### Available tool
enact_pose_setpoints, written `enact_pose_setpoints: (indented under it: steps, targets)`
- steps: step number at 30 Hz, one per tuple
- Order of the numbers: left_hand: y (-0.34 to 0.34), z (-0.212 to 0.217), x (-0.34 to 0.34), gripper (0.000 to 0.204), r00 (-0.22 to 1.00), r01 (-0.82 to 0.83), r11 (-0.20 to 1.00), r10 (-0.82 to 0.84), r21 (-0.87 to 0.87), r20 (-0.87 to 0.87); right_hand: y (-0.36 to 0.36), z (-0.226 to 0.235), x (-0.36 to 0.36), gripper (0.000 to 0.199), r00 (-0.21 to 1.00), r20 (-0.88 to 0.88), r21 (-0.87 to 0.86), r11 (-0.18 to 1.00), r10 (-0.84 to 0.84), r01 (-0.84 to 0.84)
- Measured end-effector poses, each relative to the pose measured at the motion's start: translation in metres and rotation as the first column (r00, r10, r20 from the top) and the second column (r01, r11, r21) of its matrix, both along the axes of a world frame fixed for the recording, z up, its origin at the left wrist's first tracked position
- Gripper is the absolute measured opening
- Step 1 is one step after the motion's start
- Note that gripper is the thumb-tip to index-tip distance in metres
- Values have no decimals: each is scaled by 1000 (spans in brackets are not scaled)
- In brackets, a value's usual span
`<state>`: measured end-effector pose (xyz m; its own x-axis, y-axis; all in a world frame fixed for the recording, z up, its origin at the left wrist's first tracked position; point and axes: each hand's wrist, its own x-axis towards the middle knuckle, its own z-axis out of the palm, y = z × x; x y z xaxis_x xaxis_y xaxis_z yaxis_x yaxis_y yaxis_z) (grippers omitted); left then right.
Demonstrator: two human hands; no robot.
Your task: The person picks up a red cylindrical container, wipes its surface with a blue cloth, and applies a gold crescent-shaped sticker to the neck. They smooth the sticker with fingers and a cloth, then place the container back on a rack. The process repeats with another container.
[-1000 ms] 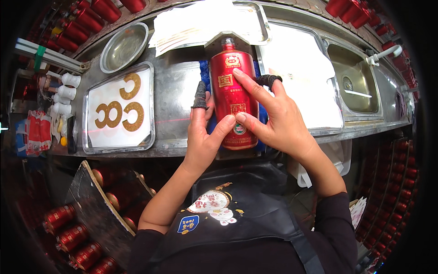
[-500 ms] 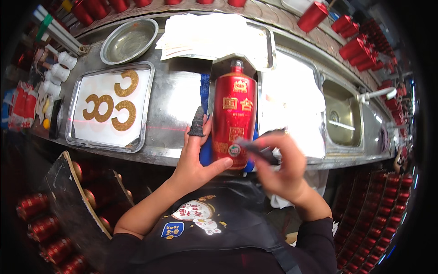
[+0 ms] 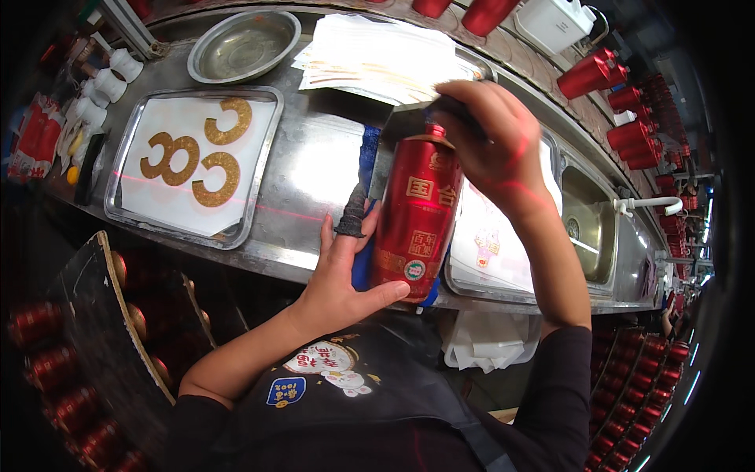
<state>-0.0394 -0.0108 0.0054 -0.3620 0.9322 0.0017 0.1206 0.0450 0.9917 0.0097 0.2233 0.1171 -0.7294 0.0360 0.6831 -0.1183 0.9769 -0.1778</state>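
A red bottle [image 3: 413, 200] with gold markings lies in front of me on a blue-edged support [image 3: 367, 161], its neck pointing away. My left hand [image 3: 346, 271] grips its lower end, thumb across the front and fingers along the left side. A black ribbed cover [image 3: 351, 214] sheathes one finger, which points away from me. Around the neck and right shoulder of the bottle, my right hand [image 3: 499, 149] is closed, with something dark [image 3: 460, 114] at its fingers. That dark thing is mostly hidden, so its kind cannot be told.
At left, a metal tray [image 3: 271, 118] bears curved gold pieces on white paper. Behind it stands a metal bowl [image 3: 228, 49]. White sheets [image 3: 373, 59] are stacked at the back, more paper [image 3: 495, 244] lies right, beside a sink [image 3: 594, 236]. Red bottles [image 3: 586, 75] line the far ledge.
My right hand has moved away from me, from the bottle's lower right side up to its neck. My left hand stays at the lower end. The whole view has shifted and tilted.
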Motion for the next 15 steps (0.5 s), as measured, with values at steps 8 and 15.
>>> enact_pose_setpoints:
  steps: [8, 15]
  targets:
    - [3, 4, 1, 106, 1000, -17, 1000, 17, 9, 8, -23, -64, 69, 29, 939, -60, -600, 764, -339, 238]
    - [2, -5, 1, 110, 1000, -18, 999, 19, 41, -22, -6, -72, 70, 29, 906, -4, -364, 844, -424, 393]
